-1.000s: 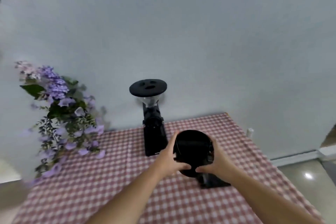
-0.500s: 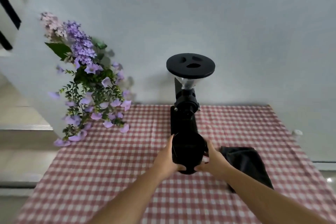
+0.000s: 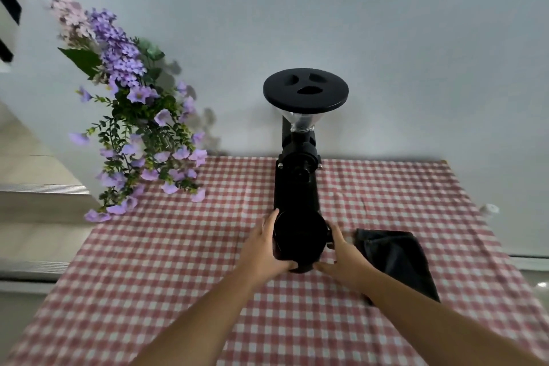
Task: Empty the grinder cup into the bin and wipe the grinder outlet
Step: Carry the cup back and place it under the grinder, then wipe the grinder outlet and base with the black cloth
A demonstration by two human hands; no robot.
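A black coffee grinder (image 3: 298,169) with a clear hopper and a round black lid stands at the back of the table. Its black cup (image 3: 298,239) sits right in front of the grinder base, under the outlet, which the cup and body hide. My left hand (image 3: 264,249) wraps the cup's left side and my right hand (image 3: 341,258) its right side, thumbs meeting at the front. A dark folded cloth (image 3: 398,258) lies on the table just right of my right hand. No bin is in view.
The table wears a red-and-white checked cloth (image 3: 178,276). A bunch of purple flowers (image 3: 130,116) leans over the back left corner. A white wall stands directly behind the grinder. A small white object (image 3: 490,209) sits beyond the table's right edge.
The cup, held in both hands, has gone from right of the grinder to directly in front of its base. The view has swung so the grinder is centred.
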